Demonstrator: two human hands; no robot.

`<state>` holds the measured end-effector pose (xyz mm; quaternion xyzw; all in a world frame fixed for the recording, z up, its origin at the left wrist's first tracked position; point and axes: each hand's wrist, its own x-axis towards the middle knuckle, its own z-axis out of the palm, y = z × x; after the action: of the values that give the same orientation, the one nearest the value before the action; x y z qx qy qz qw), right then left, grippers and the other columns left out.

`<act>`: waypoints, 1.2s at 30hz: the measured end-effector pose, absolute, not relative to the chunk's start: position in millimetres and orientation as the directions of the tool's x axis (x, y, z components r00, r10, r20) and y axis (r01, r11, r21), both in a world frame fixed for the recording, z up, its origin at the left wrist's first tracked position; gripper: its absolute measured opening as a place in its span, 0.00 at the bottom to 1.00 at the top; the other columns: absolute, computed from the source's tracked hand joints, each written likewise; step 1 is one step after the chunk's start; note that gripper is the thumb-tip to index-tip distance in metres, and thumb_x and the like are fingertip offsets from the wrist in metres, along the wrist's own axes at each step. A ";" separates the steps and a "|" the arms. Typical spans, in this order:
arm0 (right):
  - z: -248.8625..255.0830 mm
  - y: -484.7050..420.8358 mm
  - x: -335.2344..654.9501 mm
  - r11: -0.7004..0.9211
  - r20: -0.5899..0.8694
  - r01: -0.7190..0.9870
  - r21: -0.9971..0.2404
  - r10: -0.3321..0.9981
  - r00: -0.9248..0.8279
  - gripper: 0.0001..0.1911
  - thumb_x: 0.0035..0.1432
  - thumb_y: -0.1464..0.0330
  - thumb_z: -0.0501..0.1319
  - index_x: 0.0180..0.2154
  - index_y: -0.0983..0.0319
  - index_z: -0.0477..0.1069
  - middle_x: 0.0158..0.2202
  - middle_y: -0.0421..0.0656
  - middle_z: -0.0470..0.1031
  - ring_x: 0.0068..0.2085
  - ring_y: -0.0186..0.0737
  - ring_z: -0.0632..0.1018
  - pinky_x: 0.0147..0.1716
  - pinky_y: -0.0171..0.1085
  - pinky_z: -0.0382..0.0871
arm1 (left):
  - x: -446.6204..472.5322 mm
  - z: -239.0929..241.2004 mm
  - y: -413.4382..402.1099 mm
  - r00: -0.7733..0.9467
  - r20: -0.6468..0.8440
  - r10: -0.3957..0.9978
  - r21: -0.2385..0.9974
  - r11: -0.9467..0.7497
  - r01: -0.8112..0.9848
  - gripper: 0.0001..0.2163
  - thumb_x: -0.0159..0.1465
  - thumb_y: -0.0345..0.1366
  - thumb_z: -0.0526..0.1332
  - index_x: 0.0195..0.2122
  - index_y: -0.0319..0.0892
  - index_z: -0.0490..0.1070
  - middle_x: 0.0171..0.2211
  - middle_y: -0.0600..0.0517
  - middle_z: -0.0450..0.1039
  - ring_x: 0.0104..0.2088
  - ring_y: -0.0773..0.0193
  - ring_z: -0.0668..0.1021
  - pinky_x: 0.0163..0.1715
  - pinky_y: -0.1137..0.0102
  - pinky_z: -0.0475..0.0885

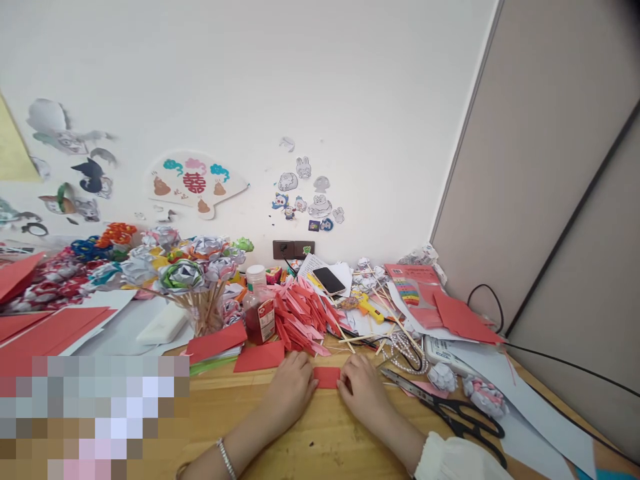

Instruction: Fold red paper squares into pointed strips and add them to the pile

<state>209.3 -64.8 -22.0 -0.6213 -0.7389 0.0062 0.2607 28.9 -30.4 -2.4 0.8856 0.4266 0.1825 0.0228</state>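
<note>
We have the red paper [327,377] flat on the table [300,440], its long side running left to right between our hands. Our left hand [293,387] and right hand [364,392] sit equally near, fingers curled down, pinching its short ends.

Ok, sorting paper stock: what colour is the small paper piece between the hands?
The small paper rectangle is plain red; head view.
</note>
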 end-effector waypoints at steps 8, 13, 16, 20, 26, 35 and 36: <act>-10.0 -75.6 205.3 0.435 0.395 0.870 -0.231 0.859 -0.324 0.06 0.59 0.68 0.58 0.37 0.56 0.74 0.37 0.42 0.69 0.41 0.42 0.68 0.39 0.38 0.61 | 27.8 -2.5 -29.5 0.525 0.247 0.814 0.215 -0.575 0.790 0.05 0.60 0.33 0.56 0.31 0.40 0.70 0.36 0.47 0.70 0.40 0.55 0.69 0.40 0.63 0.64; -3.6 -84.9 222.9 0.465 0.377 0.861 -0.206 0.850 -0.369 0.11 0.60 0.73 0.56 0.37 0.54 0.76 0.40 0.43 0.69 0.44 0.41 0.66 0.42 0.39 0.61 | 24.6 -2.0 -27.7 0.471 0.215 0.856 0.257 -0.514 0.818 0.05 0.60 0.35 0.58 0.29 0.41 0.69 0.34 0.49 0.70 0.38 0.57 0.70 0.37 0.66 0.63; -4.4 -89.3 233.6 0.473 0.392 0.853 -0.220 0.844 -0.367 0.13 0.57 0.75 0.57 0.37 0.54 0.76 0.42 0.42 0.69 0.45 0.42 0.66 0.44 0.41 0.60 | 23.3 -2.5 -26.2 0.471 0.207 0.857 0.284 -0.514 0.810 0.05 0.60 0.35 0.58 0.29 0.41 0.69 0.34 0.50 0.70 0.38 0.58 0.71 0.37 0.67 0.63; -1.4 -90.6 243.5 0.496 0.448 0.832 -0.248 0.820 -0.355 0.15 0.55 0.77 0.55 0.39 0.56 0.75 0.42 0.43 0.70 0.44 0.41 0.68 0.43 0.41 0.62 | 23.2 -0.1 -26.8 0.468 0.198 0.861 0.275 -0.507 0.817 0.05 0.60 0.36 0.58 0.29 0.41 0.69 0.35 0.49 0.70 0.38 0.57 0.71 0.37 0.67 0.63; 20.3 -93.7 324.4 0.131 0.531 0.930 -0.343 0.844 0.077 0.14 0.56 0.73 0.49 0.35 0.61 0.74 0.37 0.47 0.75 0.41 0.44 0.73 0.42 0.41 0.65 | 23.9 2.0 -27.8 0.487 0.178 0.855 0.241 -0.518 0.821 0.06 0.61 0.36 0.56 0.31 0.41 0.70 0.37 0.48 0.70 0.40 0.57 0.70 0.39 0.66 0.63; 24.0 -143.6 450.0 -0.375 0.135 0.927 0.022 0.920 0.368 0.18 0.50 0.77 0.51 0.36 0.60 0.78 0.38 0.50 0.77 0.40 0.48 0.76 0.39 0.39 0.65 | 23.7 -1.8 -28.6 0.502 0.189 0.844 0.149 -0.530 0.835 0.08 0.64 0.36 0.54 0.34 0.40 0.71 0.38 0.46 0.70 0.42 0.54 0.70 0.40 0.64 0.64; 23.0 -149.0 452.0 -0.358 0.164 0.932 0.051 0.924 0.346 0.18 0.50 0.76 0.52 0.36 0.59 0.78 0.40 0.50 0.77 0.41 0.49 0.76 0.40 0.40 0.65 | 23.8 -1.5 -28.7 0.500 0.184 0.846 0.143 -0.527 0.838 0.08 0.63 0.36 0.54 0.33 0.40 0.71 0.38 0.46 0.70 0.42 0.54 0.70 0.40 0.64 0.64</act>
<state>452.0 -149.0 23.0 -0.8199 -0.5660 -0.0822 0.0255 23.8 -28.7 -1.5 0.8659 0.4862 0.1162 0.0172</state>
